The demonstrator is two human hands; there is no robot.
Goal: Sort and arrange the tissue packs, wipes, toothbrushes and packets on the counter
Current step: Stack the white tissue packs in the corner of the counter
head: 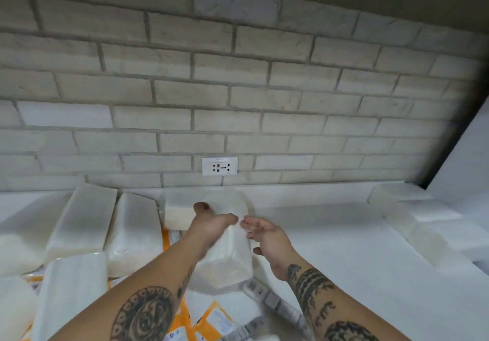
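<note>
A white tissue pack (pixel 230 250) in clear wrap is held above the counter (pixel 330 248) at the centre of the head view. My left hand (pixel 211 225) grips its left side, thumb on the far end. My right hand (pixel 267 237) is beside its right side with fingers apart, fingertips touching the wrap. Several more tissue packs (pixel 82 221) stand and lie in a cluster on the left. Orange-and-white packets (pixel 211 319) lie under my forearms. Grey-white boxed items (pixel 275 301), perhaps toothbrushes, lie near my right forearm.
A white brick wall (pixel 238 89) with a power socket (pixel 219 166) backs the counter. More white packs (pixel 412 208) are lined along the right side of the counter, next to a white wall (pixel 465 160).
</note>
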